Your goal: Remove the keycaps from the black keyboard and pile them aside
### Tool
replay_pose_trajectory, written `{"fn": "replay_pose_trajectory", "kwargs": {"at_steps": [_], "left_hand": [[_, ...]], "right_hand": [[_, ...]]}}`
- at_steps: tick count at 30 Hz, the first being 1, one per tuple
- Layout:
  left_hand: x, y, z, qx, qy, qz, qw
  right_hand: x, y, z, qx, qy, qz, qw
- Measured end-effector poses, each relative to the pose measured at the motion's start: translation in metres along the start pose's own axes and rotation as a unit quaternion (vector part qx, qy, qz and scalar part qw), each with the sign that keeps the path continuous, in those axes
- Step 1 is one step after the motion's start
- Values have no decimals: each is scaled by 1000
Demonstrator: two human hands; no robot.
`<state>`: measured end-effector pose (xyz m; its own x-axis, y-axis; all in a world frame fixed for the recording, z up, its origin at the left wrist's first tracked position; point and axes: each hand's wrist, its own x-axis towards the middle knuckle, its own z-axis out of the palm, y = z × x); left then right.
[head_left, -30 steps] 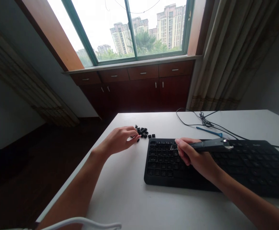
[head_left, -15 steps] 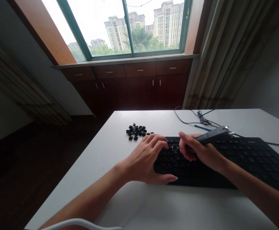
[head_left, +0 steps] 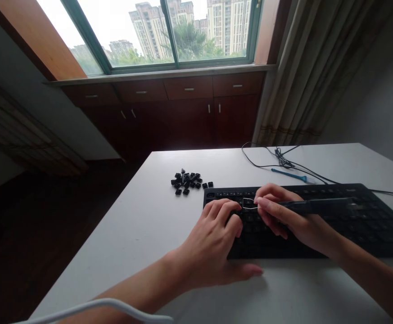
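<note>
A black keyboard (head_left: 338, 220) lies on the white table, some key spots at its left part looking bare. My right hand (head_left: 294, 211) is closed around the dark handle of a wire keycap puller (head_left: 250, 208). The puller's wire loop is over the upper left keys; whether it grips a key I cannot tell. On the keyboard's left part rests my left hand (head_left: 213, 238), palm down, with bent fingertips near the wire loop and the thumb stretched out past the front edge. Loose black keycaps (head_left: 187, 180) lie in a pile behind the left hand.
A blue brush-like tool (head_left: 289, 174) lies behind the keyboard, beside a tangled black cable (head_left: 280, 157). A white curved cord (head_left: 108, 302) crosses in front of my left forearm. The table's (head_left: 122, 234) left edge drops to a dark floor.
The puller's handle has swung from tilted up to nearly level, baring more of the blue tool. My left hand has slid closer to me, its thumb now off the keys. The camera view has shifted.
</note>
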<state>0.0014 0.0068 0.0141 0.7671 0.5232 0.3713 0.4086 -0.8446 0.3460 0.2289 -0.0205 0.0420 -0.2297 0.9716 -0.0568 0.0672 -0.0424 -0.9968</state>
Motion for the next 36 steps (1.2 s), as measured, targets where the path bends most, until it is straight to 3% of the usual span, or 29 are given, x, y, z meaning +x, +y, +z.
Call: {"fn": "replay_pose_trajectory", "kwargs": {"at_steps": [11,22,36], "left_hand": [[2,-7,3,39,34,65,997],[7,-10,1,-34,37,-7,999],[12,-9,4,-97,60,-31,993]], "right_hand": [[7,-1,-4,-11,57,15,998],[3,0,3,-65,42,30,997],[10,4,7,-84,-2,60,995]]}}
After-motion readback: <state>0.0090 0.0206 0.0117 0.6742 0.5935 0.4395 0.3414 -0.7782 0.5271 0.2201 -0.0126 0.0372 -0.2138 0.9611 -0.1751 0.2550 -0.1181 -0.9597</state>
